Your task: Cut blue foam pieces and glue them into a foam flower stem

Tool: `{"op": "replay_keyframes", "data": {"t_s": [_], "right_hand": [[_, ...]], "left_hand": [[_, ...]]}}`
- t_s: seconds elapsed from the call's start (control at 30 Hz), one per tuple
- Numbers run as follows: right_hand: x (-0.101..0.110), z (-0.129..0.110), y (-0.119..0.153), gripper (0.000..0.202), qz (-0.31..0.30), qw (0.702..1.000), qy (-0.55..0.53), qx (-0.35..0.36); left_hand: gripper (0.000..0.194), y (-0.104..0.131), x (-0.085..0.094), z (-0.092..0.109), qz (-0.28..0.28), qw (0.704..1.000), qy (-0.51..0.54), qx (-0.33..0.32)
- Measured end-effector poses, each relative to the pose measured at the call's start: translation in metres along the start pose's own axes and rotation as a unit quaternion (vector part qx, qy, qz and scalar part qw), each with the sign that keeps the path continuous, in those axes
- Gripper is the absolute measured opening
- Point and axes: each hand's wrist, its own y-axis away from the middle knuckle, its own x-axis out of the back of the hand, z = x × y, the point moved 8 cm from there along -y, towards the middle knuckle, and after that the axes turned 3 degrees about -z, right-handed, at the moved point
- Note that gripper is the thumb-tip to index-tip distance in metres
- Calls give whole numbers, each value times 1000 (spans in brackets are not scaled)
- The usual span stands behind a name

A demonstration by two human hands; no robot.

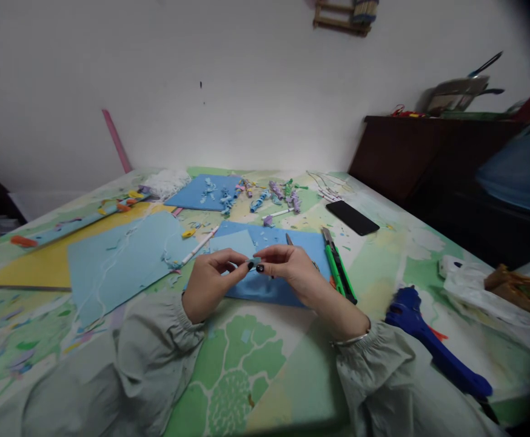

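Pale blue, a small piece [255, 261] sits between the two hands, above a darker blue sheet [269, 293]. The left hand [213, 276] and the right hand [292, 270] each pinch it narrowly between thumb and forefinger, so little of it shows; its exact shape is hard to tell.

With so small a hold, uneven pulling could tear the piece or pop it free, and against the similar blues beneath, it might be hard to find. The right forearm lies near a green cutter [340, 267], so a careless sideways sweep could knock it; whether its blade is out is unclear.

Both wrists angle inward, the fingertips nearly meeting and the dark-nailed thumbs turned toward the wearer. The forearms come in from either side, in loose grey sleeves [156, 352] gathered at the cuffs.

Beyond the hands lie a white stick [200, 246] and a black phone [353, 218]; a dark blue tool [433, 340] rests beside the right sleeve.
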Motion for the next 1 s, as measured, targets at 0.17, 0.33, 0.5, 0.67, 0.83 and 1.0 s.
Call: {"op": "replay_keyframes", "data": {"t_s": [0.17,0.33,0.5,0.67,0.83,1.0], "right_hand": [[-12,-20,4,20,-57,992,56,102],[-7,-16,1,10,-20,992,95,82],[-9,-16,2,12,-41,995,57,69],[-8,-17,3,11,-32,997,47,61],[-7,-15,3,8,-27,998,44,46],[-4,-10,2,7,-16,998,60,28]], "left_hand": [[13,-1,2,-4,7,999,15,34],[16,-1,-1,-5,-13,999,21,49],[18,-1,-4,-5,-30,997,54,50],[19,0,-6,-10,-37,991,102,82],[21,0,-9,-13,-46,985,136,100],[21,-1,-9,-11,-44,986,132,89]]}}
